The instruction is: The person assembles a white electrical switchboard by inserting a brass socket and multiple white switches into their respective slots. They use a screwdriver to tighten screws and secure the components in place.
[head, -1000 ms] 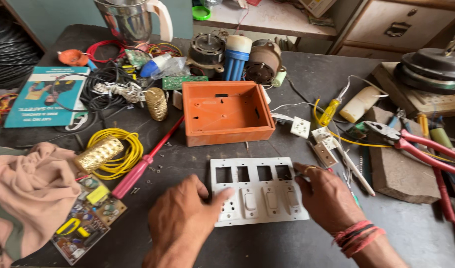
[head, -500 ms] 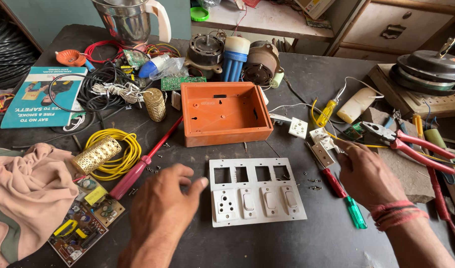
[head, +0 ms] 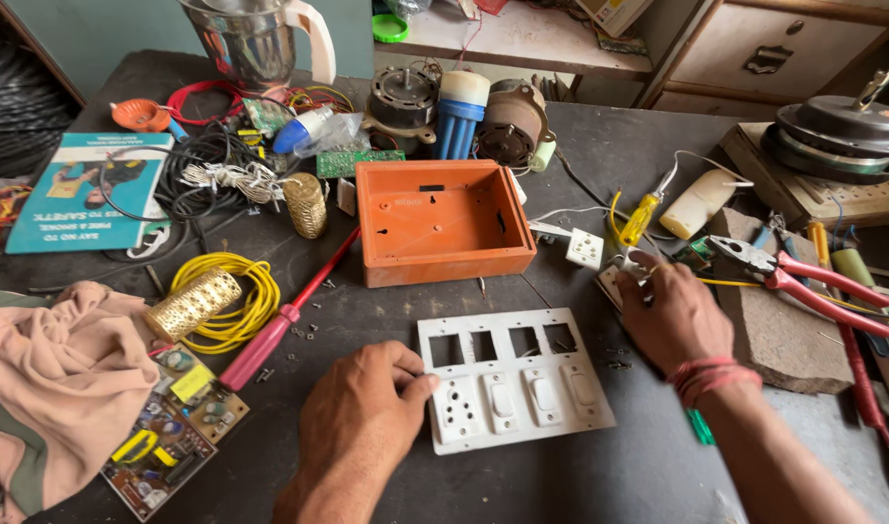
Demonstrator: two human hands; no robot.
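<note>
My left hand rests loosely curled, fingertips touching the left edge of the white switch plate, which lies flat on the dark table with four empty cut-outs above a socket and three switches. My right hand reaches past its right edge, fingers closing on a small white switch module. Beyond sits the empty orange box.

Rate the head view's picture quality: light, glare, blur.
Head view: even, soft daylight with faint shadows; mild glare on the steel jug; the white switch plate and left hand are sharp; the right hand is slightly soft; edges bow a little from the wide lens.
</note>
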